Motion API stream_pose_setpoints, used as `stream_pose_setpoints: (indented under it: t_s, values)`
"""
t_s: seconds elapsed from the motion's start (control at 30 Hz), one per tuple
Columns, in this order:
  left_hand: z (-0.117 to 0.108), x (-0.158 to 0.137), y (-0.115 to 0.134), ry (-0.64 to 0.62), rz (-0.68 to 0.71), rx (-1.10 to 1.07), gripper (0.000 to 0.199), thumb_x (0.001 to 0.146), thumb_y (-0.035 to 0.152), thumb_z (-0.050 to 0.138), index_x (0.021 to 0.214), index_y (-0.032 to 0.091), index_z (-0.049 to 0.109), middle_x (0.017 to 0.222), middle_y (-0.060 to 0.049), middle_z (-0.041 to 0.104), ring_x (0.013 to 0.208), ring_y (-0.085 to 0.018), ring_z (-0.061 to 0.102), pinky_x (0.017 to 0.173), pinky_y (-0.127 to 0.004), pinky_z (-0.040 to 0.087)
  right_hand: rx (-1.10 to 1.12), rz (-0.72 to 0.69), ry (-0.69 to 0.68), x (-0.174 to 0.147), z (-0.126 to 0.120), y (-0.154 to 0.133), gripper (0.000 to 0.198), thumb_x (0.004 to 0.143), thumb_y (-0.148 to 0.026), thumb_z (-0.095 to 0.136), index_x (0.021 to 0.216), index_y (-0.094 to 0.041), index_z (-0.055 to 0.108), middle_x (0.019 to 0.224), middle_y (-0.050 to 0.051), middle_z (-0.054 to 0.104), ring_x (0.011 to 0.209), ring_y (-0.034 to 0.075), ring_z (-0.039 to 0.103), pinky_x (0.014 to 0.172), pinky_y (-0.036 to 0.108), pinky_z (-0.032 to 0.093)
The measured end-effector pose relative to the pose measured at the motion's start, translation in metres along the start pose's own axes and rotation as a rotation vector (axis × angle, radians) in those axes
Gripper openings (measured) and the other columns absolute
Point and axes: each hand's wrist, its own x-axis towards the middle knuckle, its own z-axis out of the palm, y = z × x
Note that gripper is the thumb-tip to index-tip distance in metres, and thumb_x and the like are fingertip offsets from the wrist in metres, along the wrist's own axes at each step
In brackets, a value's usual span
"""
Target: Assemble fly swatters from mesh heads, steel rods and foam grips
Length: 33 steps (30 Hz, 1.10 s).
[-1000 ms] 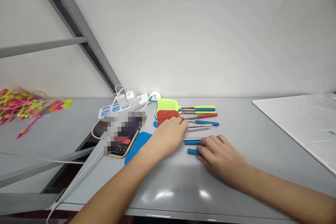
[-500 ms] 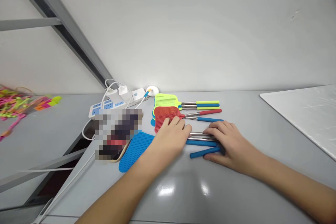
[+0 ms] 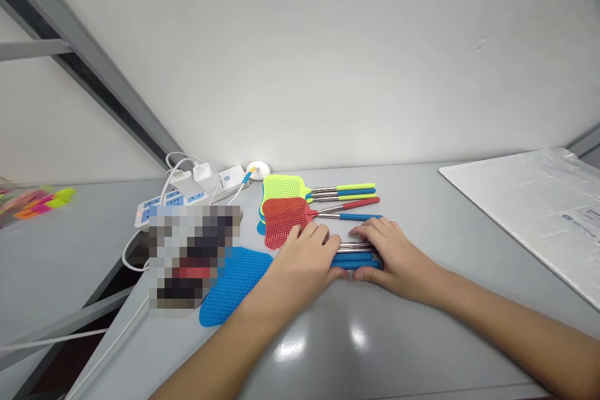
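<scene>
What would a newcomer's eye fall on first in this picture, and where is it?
Probably the yellow-green paddle at the back and the red paddle overlapping just in front of it, both brightly coloured mesh. Next, perhaps, the blue paddle, lower down, left of the left hand. That hand and the right hand cup blue handles near the picture's middle.

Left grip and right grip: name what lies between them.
In the head view, blue handles and metal rods lie between the left grip and the right grip.
</scene>
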Motion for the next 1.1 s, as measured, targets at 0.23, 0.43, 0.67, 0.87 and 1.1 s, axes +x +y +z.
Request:
stream_pose_setpoints:
  t_s: [0.23,0.43,0.67,0.87,1.1]
  values:
    - [-0.007,-0.001,-0.002,-0.038,-0.028,-0.096,0.034,0.09,0.049,0.057,0.111,0.023,0.058,0.105,-0.006,0.055,0.095,-0.026,0.05,0.084,-0.039,0.039,0.209,-0.029,-0.211,0.002,-0.036,0.038,0.049,0.08,-0.055,0.069,0.121,-0.03,0.056,0.119,0.006,0.054,0.112,0.026,0.048,0.095,0.04,0.043]
    - [-0.005,-0.002,0.001,-0.052,-0.038,-0.067,0.037,0.092,0.05,0.054,0.119,0.024,0.057,0.107,-0.007,0.056,0.099,-0.027,0.05,0.084,-0.039,0.038,0.298,0.014,-0.108,0.005,-0.032,0.055,0.051,0.071,-0.054,0.077,0.113,-0.03,0.061,0.114,0.005,0.053,0.103,0.025,0.052,0.088,0.04,0.047]
    - [-0.006,-0.002,0.0,-0.054,-0.045,-0.115,0.038,0.092,0.051,0.053,0.12,0.026,0.057,0.11,-0.007,0.055,0.097,-0.026,0.052,0.083,-0.038,0.039,0.257,-0.013,-0.035,0.01,-0.023,0.053,0.049,0.07,-0.054,0.078,0.109,-0.028,0.062,0.101,0.004,0.054,0.093,0.023,0.052,0.081,0.037,0.048]
    - [-0.006,-0.005,0.001,-0.058,-0.013,-0.085,0.037,0.094,0.049,0.05,0.122,0.025,0.055,0.11,-0.007,0.055,0.098,-0.026,0.051,0.081,-0.037,0.039,0.197,0.002,-0.002,0.009,-0.02,0.049,0.049,0.07,-0.054,0.078,0.108,-0.027,0.063,0.102,0.005,0.054,0.093,0.023,0.054,0.08,0.038,0.048]
    - [-0.007,-0.006,0.002,-0.052,0.01,-0.089,0.037,0.094,0.049,0.05,0.122,0.025,0.054,0.111,-0.007,0.055,0.098,-0.026,0.052,0.077,-0.035,0.039,0.193,0.011,0.001,0.006,-0.019,0.043,0.047,0.071,-0.053,0.077,0.107,-0.027,0.063,0.102,0.005,0.054,0.092,0.023,0.054,0.079,0.038,0.048]
